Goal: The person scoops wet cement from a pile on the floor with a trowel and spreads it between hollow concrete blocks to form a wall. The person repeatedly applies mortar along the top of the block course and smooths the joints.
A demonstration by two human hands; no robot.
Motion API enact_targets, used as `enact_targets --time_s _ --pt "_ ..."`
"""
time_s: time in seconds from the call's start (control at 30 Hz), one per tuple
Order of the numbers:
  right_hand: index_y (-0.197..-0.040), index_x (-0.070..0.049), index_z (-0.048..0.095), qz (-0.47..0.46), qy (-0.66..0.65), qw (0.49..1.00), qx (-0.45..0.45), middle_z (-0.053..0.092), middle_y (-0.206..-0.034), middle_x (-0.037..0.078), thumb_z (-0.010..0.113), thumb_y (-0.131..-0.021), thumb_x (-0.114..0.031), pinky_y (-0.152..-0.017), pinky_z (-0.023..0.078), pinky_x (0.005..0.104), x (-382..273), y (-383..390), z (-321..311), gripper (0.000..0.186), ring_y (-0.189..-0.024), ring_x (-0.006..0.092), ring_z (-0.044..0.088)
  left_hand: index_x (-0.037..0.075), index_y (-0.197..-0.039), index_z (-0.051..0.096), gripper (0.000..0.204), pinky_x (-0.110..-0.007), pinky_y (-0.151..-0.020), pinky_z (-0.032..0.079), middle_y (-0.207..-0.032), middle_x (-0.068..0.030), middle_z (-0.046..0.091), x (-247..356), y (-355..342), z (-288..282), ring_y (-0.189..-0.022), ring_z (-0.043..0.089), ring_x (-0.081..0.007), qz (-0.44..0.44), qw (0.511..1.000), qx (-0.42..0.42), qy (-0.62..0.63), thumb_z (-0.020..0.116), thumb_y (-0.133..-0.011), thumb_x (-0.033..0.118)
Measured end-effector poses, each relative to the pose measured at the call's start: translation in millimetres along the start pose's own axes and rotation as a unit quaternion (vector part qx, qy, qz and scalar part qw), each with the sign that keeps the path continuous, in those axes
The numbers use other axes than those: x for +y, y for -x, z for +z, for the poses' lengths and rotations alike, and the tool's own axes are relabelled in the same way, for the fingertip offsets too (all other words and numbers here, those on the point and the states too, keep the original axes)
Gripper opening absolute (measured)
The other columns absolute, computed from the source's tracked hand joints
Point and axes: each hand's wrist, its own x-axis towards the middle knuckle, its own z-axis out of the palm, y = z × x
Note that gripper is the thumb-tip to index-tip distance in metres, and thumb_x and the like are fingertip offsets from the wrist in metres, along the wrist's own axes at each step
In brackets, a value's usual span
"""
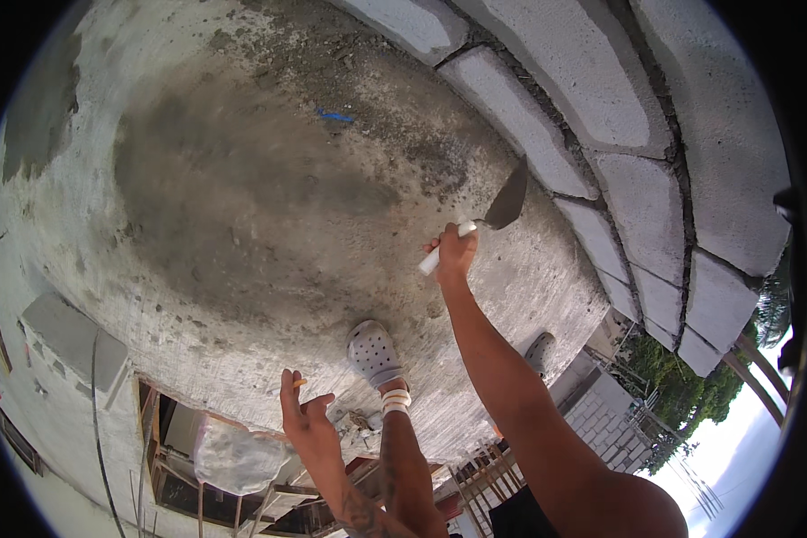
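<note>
My right hand (458, 253) is wrapped round the white handle of a trowel (508, 199). The pointed grey blade reaches up and right, close to the foot of the block wall (638, 197); I cannot tell whether it touches the floor. Lower down, my left hand (312, 429) is raised with its fingers partly stretched. A small cigarette (300, 383) with an orange-tan end is held between those fingers. Beneath both hands lies the rough concrete floor (502, 296), with a dark, damp-looking patch (242, 170) at its middle.
Loose grit (287, 54) and a blue scrap (335, 116) lie towards the far side. My feet wear pale clogs (373, 351). At the lower left are a loose grey block (73, 341), a thin rod (97, 430) and an opening with timber and plastic sheeting (238, 455).
</note>
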Motion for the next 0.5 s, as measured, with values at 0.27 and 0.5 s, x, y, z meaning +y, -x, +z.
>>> enact_targets --time_s 0.27,0.5 --pt "-0.123 0.010 0.033 -0.001 0.027 0.998 -0.063 0.058 -0.108 0.024 0.056 -0.097 -0.018 -0.058 0.053 0.0367 86.5 28.0 191.9 0.044 -0.069 0.0236 0.060 0.000 -0.149 0.040 0.063 -0.032 -0.092 0.047 -0.142 -0.0204 0.050 2.6 -2.0 -6.4 -0.083 0.067 -0.0180 0.001 0.999 0.036 0.017 0.045 -0.086 -0.002" --pt "-0.110 0.006 0.033 -0.159 0.192 0.929 -0.274 0.063 -0.078 0.026 0.056 -0.094 -0.013 -0.045 0.055 0.0384 68.5 76.8 151.1 0.034 -0.051 0.0275 0.066 0.001 -0.149 0.040 0.062 -0.031 -0.091 0.048 -0.141 -0.0194 0.051 8.4 -4.7 -13.3 -0.085 0.067 -0.0194 -0.003 0.998 0.049 0.051 0.046 -0.087 -0.003"
